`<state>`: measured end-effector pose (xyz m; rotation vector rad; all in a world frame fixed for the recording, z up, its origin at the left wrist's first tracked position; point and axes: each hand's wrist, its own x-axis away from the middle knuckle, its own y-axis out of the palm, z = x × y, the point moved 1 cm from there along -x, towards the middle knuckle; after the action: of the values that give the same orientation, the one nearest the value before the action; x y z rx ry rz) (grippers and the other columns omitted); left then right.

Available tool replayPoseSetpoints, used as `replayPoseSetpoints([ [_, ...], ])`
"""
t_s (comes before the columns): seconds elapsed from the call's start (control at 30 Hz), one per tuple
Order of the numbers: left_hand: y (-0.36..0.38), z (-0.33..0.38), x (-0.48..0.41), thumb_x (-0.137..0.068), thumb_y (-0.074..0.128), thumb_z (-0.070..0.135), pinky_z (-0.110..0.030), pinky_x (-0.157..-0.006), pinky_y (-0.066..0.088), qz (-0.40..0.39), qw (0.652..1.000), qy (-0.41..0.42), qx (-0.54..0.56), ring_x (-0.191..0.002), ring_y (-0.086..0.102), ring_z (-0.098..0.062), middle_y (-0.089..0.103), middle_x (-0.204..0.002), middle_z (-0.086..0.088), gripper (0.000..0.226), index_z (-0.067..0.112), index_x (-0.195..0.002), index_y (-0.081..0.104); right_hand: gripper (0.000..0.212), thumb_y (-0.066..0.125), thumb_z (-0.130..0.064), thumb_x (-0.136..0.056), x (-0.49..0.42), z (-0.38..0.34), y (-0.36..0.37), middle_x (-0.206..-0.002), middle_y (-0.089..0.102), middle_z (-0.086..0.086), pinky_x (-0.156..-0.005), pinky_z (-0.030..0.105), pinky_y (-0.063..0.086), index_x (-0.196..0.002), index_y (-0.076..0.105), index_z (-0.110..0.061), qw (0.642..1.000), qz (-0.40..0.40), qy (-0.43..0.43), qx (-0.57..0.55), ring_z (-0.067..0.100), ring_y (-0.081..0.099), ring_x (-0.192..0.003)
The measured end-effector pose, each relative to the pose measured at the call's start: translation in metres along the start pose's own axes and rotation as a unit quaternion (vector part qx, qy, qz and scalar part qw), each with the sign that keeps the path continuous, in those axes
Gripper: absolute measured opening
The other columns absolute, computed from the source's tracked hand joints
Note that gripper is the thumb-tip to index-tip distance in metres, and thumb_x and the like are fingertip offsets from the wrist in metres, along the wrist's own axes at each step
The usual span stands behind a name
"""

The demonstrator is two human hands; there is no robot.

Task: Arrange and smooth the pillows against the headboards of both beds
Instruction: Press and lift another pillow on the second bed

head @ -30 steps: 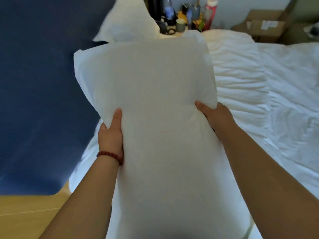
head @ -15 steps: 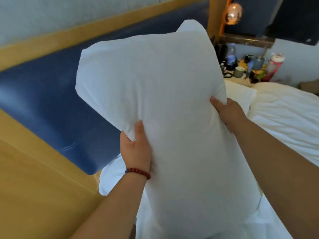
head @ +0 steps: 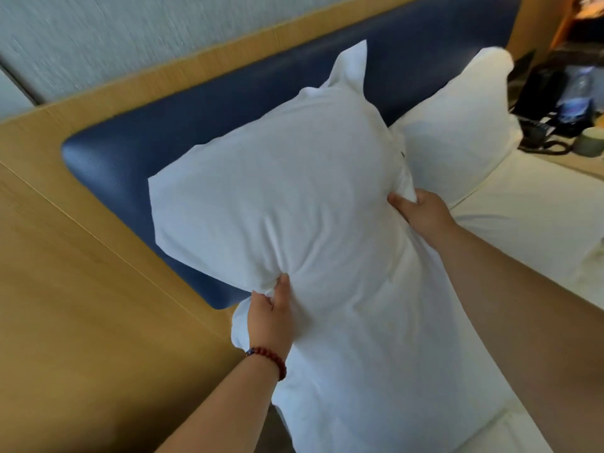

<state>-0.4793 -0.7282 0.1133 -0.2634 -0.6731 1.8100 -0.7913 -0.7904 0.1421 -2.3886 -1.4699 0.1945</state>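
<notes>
So, the left hand [head: 269,317] and right hand [head: 421,212] each had fingers bunched into the plump white fabric pillow [head: 277,197] between them, with the padded navy headboard [head: 196,116] just beyond. A second white pillow [head: 457,125] past the right hand looked already propped. This one probably needed setting down and smoothing, and the other bed wasn't visible.

Two white pillows are in view: the near pillow [head: 294,197] and the far pillow [head: 457,125]. There is one blue padded headboard [head: 163,132]. Two hands show, the left hand [head: 269,317] and the right hand [head: 421,212]. There is one red bead bracelet [head: 268,356], one water bottle [head: 577,93] and one cup [head: 591,143].
</notes>
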Motion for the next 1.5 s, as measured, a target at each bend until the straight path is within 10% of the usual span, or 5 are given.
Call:
replayPoseSetpoints([
  [0.27, -0.01, -0.011, -0.009, -0.091, 0.052, 0.056, -0.021, -0.056, 0.043, -0.114, 0.99, 0.052, -0.061, -0.063, 0.056, -0.018, 0.06, -0.071, -0.006, 0.048, 0.012, -0.071, 0.051, 0.057, 0.056, -0.063, -0.086, -0.018, 0.048, 0.038, -0.119, 0.064, 0.0, -0.096, 0.036, 0.047, -0.129, 0.059, -0.025, 0.999, -0.01, 0.031, -0.042, 0.021, 0.06, -0.107],
  [0.57, -0.028, -0.001, 0.024, -0.096, 0.052, 0.029, -0.007, -0.062, 0.045, -0.007, 0.956, 0.267, -0.124, -0.082, 0.061, -0.004, 0.063, -0.089, 0.016, 0.008, 0.025, -0.098, 0.059, 0.077, 0.026, -0.066, -0.089, 0.057, 0.047, 0.077, -0.16, 0.026, 0.008, -0.12, 0.038, 0.016, -0.153, 0.028, -0.023, 0.995, 0.077, -0.029, 0.056, 0.023, 0.022, -0.147],
  [0.8, -0.014, 0.077, 0.008, -0.092, 0.053, 0.022, -0.045, -0.113, 0.032, 0.012, 0.766, 0.603, -0.222, -0.125, 0.052, -0.025, 0.061, -0.13, -0.008, 0.038, 0.01, -0.128, 0.06, 0.081, 0.008, -0.067, -0.087, 0.112, 0.032, 0.116, -0.164, 0.011, 0.005, -0.12, 0.048, 0.006, -0.157, 0.008, -0.025, 0.982, 0.105, -0.034, 0.156, 0.025, 0.008, -0.151],
  [1.07, 0.023, 0.06, -0.078, -0.099, 0.029, 0.053, -0.05, -0.12, 0.011, -0.021, 0.636, 0.616, -0.464, -0.149, 0.011, -0.032, 0.016, -0.162, -0.012, 0.064, 0.02, -0.153, 0.028, 0.076, 0.003, -0.059, -0.089, 0.083, 0.049, 0.176, -0.165, 0.009, 0.001, -0.122, 0.035, -0.004, -0.156, 0.004, -0.025, 0.982, 0.178, 0.04, 0.043, 0.014, 0.004, -0.151],
  [1.5, 0.084, 0.002, -0.134, -0.098, 0.034, 0.038, -0.037, -0.121, -0.006, -0.128, 0.618, 0.664, -0.401, -0.149, 0.007, -0.027, 0.013, -0.162, -0.011, 0.059, 0.019, -0.153, 0.029, 0.084, 0.0, -0.055, -0.085, 0.032, 0.121, 0.24, -0.164, 0.011, 0.006, -0.12, 0.025, -0.002, -0.155, 0.008, -0.01, 0.98, 0.171, 0.08, 0.066, 0.015, 0.01, -0.15],
])
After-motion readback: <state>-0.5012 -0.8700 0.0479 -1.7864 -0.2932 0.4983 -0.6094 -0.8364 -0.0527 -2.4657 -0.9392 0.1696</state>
